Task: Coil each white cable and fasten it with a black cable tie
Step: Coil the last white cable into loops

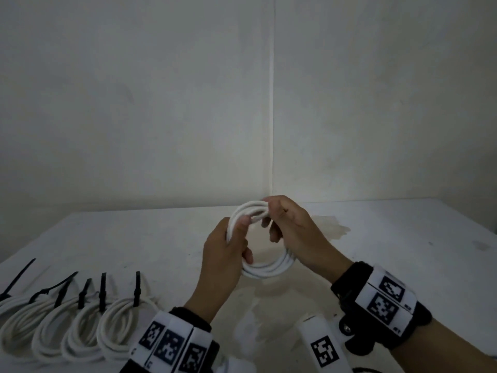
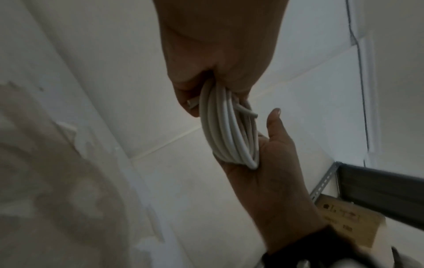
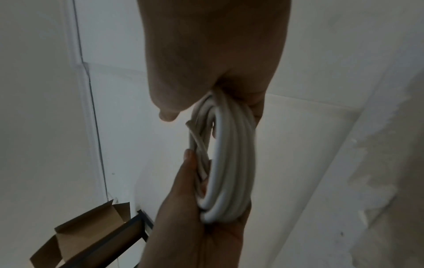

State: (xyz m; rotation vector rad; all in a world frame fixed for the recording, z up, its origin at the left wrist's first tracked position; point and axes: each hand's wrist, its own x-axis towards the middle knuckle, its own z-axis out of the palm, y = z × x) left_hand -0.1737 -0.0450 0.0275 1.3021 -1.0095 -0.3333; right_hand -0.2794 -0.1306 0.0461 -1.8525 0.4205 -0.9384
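A white cable coil (image 1: pixel 269 267) of several loops is held upright above the white table (image 1: pixel 403 251). My left hand (image 1: pixel 236 238) grips the coil's left side, thumb laid over the strands. My right hand (image 1: pixel 277 219) grips its top right, fingers curled through the ring. In the left wrist view the left hand (image 2: pixel 206 78) clasps the coil (image 2: pixel 227 130), a cut cable end (image 2: pixel 252 114) pokes out, and the right hand (image 2: pixel 270 163) cups the far side. In the right wrist view the right hand (image 3: pixel 229 87) holds the coil (image 3: pixel 229 163) and the left hand (image 3: pixel 183 199) grips its other end.
Several coiled white cables (image 1: pixel 80 319), each with a black cable tie (image 1: pixel 137 289) sticking up, lie in a row at the table's front left. A pale wall stands close behind the table. A cardboard box (image 3: pixel 87 230) and a metal shelf (image 2: pixel 378 183) show in the wrist views.
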